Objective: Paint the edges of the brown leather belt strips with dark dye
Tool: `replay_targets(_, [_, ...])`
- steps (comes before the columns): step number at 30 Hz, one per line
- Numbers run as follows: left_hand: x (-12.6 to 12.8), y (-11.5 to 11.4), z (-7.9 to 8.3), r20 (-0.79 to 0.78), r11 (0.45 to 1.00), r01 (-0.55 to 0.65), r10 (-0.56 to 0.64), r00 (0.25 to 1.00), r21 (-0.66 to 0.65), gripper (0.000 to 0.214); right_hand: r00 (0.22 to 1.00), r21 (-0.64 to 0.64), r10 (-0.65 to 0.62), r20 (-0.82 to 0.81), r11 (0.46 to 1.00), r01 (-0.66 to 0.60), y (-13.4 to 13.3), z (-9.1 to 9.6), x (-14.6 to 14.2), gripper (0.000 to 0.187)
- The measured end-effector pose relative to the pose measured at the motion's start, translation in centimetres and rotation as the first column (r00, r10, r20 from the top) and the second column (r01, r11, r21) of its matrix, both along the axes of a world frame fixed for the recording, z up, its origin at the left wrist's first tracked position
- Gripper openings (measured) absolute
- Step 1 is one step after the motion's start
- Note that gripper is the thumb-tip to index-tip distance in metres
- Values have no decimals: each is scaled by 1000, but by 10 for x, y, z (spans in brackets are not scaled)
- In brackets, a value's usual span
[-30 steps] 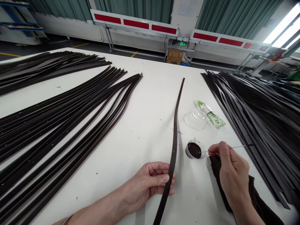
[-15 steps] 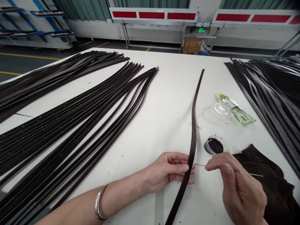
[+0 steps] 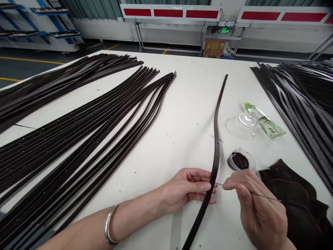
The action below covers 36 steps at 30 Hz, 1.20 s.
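My left hand [image 3: 188, 187] pinches a long, dark brown leather belt strap [image 3: 215, 152] with punched holes, which runs up the table and off the bottom of the view. My right hand [image 3: 258, 208] grips a thin metal wire [image 3: 262, 196] between its fingers. The wire's tip reaches the strap's edge just beside my left fingertips. A small cup of dark dye [image 3: 239, 161] stands just above my right hand. A crumpled dark cloth [image 3: 291, 194] lies beneath and beyond that hand.
Fanned stacks of dark belt straps [image 3: 78, 146] cover the left of the white table [image 3: 187, 97], and another stack [image 3: 299, 107] lies at the right. A clear plastic lid [image 3: 241, 125] and a green-labelled bottle [image 3: 265, 121] sit above the dye cup.
My right hand has moved from the dye cup to the strap, bringing the wire tip to its edge. The view has swung, and the dark cloth now appears further right.
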State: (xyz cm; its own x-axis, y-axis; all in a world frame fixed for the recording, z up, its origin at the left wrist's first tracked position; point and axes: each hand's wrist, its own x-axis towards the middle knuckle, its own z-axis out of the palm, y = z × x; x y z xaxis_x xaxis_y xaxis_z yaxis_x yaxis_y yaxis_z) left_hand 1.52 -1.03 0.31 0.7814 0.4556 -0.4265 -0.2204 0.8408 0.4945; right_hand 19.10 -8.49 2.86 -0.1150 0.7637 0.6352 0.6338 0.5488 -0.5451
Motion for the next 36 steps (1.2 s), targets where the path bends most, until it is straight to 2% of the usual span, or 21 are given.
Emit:
replay_targets(24, [1,-1,-1,-7,999,-7,7,1000,31,28,1000,34,-10,30,999,9,1,0,-7,28])
replay_targets(36, [1,-1,-4,-6,999,-20,21,1000,30,30,997,32,-69,46,997,68,0,-2,-7,27])
